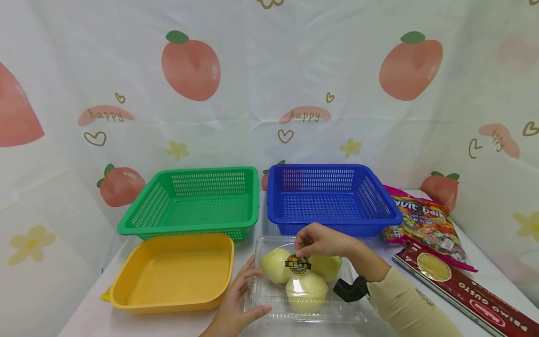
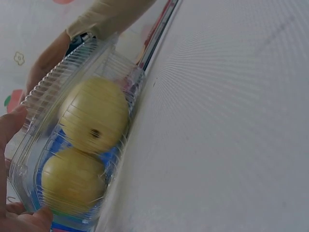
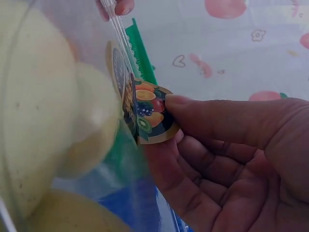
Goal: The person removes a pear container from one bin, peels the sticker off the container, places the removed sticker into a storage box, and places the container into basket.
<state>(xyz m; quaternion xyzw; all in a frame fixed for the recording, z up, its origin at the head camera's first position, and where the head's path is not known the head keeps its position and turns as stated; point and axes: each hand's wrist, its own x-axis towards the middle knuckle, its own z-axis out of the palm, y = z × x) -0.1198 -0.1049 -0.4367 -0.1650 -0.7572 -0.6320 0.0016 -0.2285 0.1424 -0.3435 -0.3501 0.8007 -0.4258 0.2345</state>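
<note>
Right wrist view: label (image 3: 152,112) partly out of sight within right grip (image 3: 229,154).

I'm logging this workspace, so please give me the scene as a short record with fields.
Container: clear plastic, holding pale-yellow fruits, three visible
Label: partly against the container, its pinched part standing away
Right hand: pinches label
Left hand: touches container's left side
Behind: green basket, blue basket
Left: yellow tub
Right: colourful bag, dark-red pack

Three fruits (image 1: 307,292), one label (image 1: 297,265), one clear box (image 1: 337,317), two baskets (image 1: 206,211), one tub (image 1: 181,276)
</note>
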